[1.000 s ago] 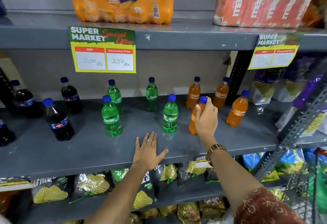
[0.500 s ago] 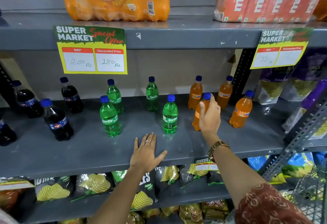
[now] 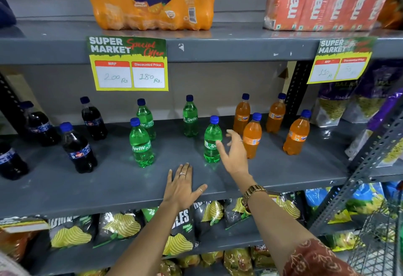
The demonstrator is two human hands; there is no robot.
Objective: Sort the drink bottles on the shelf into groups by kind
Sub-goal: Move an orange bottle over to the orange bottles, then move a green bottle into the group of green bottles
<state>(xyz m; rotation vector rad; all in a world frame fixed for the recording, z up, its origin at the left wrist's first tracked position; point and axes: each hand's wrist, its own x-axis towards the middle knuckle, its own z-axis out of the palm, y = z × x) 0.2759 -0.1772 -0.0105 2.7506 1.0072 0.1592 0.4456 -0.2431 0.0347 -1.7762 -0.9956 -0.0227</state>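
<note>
Sorting bottles, three colours on one shelf

Looking down at the grey shelf (image 3: 272, 173), we see our left hand (image 3: 182, 186) lying flat near its front edge, fingers spread, holding nothing. Our right hand (image 3: 234, 153) hangs in the air between a green bottle (image 3: 212, 142) and an orange bottle (image 3: 252, 137); its grip is apart, fingers loosely splayed, and the thumb overlaps the green bottle's label (we cannot tell whether it touches). A gold watch (image 3: 253, 191) sits on that wrist.

The drinks stand upright in three loose clusters. Dark cola bottles (image 3: 78, 148) keep to the left end. Three more green Sprite bottles (image 3: 141, 144) stand in the middle, two close together and one further back. Three further orange Fanta bottles (image 3: 297, 134) stand at the right, near the upright post.

On the shelf above rests an orange Fanta pack (image 3: 150, 0) beside red Maaza cartons (image 3: 322, 0), with a yellow price tag (image 3: 129, 64) hanging from its edge. Crisp bags (image 3: 122, 227) fill the shelf below.
</note>
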